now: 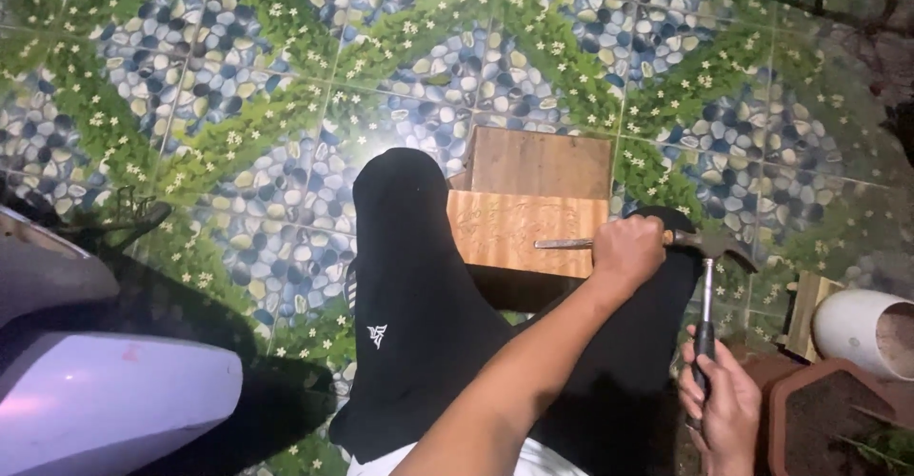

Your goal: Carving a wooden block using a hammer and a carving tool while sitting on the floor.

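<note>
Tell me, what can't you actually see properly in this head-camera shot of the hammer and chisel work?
- Chisel: its handle is hidden inside the left hand.
- Hammer: the handle's end is wrapped by the right hand, itself cut by the bottom edge.
- Wooden box: its carved pattern is too faint to read; the near lower side is hidden by a black-clad knee.
- White pipe: cut by the right edge.

Floor [238, 105]: tiled, printed with blue-grey pebbles crossed by green leafy bands with small white flowers. A wooden box [533, 205] sat on it near centre frame. A white pipe [862, 328] and a reddish-brown planter [819, 409] lay at the right edge, just beside each other. A white vehicle panel [105, 405] occupied the lower left.
</note>
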